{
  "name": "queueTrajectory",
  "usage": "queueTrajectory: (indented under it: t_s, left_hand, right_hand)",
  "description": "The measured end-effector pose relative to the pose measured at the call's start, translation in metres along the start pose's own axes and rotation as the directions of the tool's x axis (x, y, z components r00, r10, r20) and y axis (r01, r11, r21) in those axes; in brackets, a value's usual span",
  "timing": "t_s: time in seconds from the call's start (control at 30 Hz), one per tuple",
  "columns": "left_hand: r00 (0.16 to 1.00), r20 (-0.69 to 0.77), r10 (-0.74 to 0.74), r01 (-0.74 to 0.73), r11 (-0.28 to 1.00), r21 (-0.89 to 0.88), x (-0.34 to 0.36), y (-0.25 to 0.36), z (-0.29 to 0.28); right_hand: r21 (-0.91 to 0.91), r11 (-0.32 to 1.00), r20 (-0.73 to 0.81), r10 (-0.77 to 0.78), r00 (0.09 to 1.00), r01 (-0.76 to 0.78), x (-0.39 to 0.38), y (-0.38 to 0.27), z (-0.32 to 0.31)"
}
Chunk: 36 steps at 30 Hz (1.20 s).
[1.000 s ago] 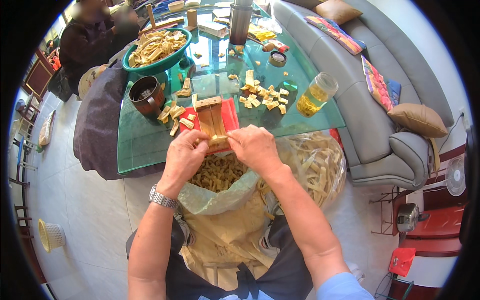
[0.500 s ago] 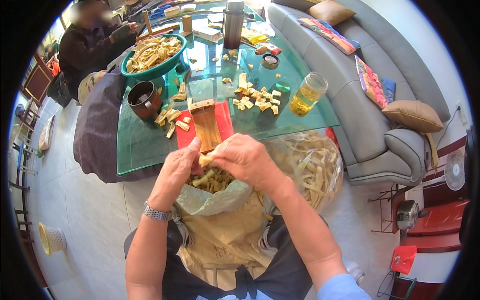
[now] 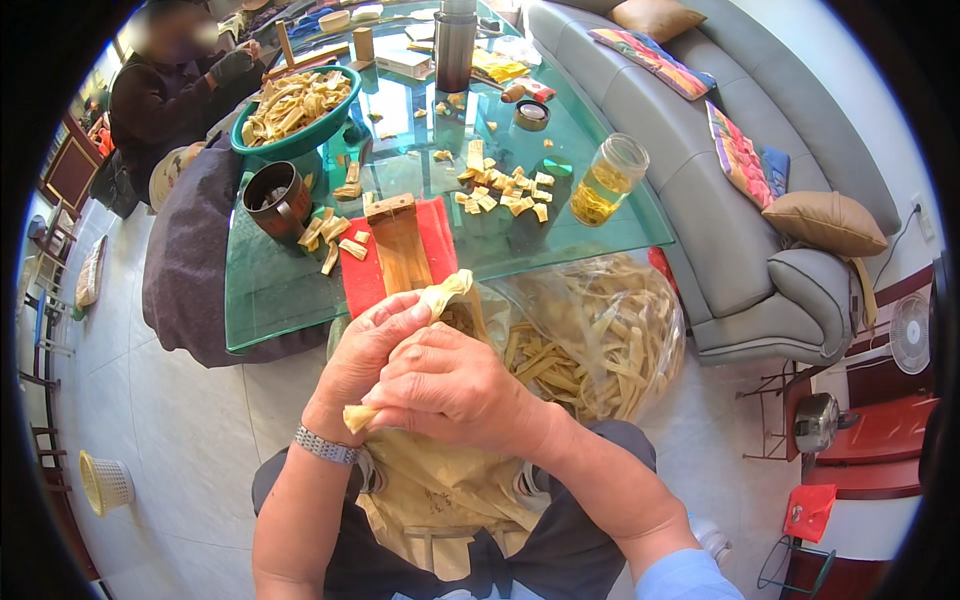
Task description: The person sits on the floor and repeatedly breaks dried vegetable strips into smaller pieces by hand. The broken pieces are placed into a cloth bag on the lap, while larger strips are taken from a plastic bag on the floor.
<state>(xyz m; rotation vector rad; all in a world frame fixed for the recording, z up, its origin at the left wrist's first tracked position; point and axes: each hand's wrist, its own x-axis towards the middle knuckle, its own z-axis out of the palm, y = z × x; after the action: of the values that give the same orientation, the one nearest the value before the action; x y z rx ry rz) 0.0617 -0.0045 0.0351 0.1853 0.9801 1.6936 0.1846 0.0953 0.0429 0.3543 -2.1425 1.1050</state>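
Observation:
My left hand (image 3: 368,345), wearing a metal wristwatch, pinches a pale yellow dried strip (image 3: 446,292) whose twisted end sticks up past the fingertips. Close against it, my right hand (image 3: 440,383) is closed, with a pale end (image 3: 360,417) poking out below its fingers. Whether both ends belong to one strip is hidden by the hands. Just beyond, a wooden board with a crosspiece (image 3: 400,245) rests on a red cloth (image 3: 437,232) at the table's near edge. Beside my right hand, a clear plastic bag (image 3: 650,335) holds many loose strips (image 3: 570,365).
On the glass table (image 3: 300,318) stand a dark mug (image 3: 277,200), a teal basin (image 3: 340,122) of strips, a jar of yellow liquid (image 3: 608,182) and a thermos (image 3: 455,50). Cut pieces (image 3: 508,190) lie scattered. A grey sofa (image 3: 660,190) lines the right; a person (image 3: 165,95) sits far left.
My hands have come nearer to me and overlap more, with the right crossing toward the left. The strip's end now points up and away. The bag of twisted pieces below is mostly covered.

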Motion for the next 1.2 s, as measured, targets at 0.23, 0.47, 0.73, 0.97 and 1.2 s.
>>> queueTrajectory:
  t_s: [0.23,0.47,0.73,0.97,1.2]
  left_hand:
    - [0.999,0.034,0.011,-0.011,1.000,0.018,0.001,-0.004,-0.010]
    - [0.975,0.190,0.114,-0.159,0.957,0.244,-0.009,-0.011,-0.008]
    - [0.992,0.119,-0.050,-0.066,0.589,0.805,-0.016,-0.009,-0.009]
    - [0.926,0.290,0.242,-0.342,0.213,0.915,-0.020,-0.010,-0.020]
    - [0.871,0.286,0.399,-0.399,0.236,0.886,-0.017,-0.013,-0.029]
  right_hand:
    - [0.061,0.997,-0.010,0.048,0.999,-0.047,-0.005,0.003,0.003]
    - [0.316,0.866,-0.051,0.422,0.905,-0.387,-0.006,0.000,-0.006]
    - [-0.049,0.919,-0.227,0.371,0.900,-0.392,-0.014,0.024,-0.006]
    - [0.051,0.702,-0.052,0.712,0.700,-0.711,-0.018,0.024,-0.006]
    - [0.150,0.491,0.192,0.837,0.512,-0.858,-0.041,0.057,-0.002]
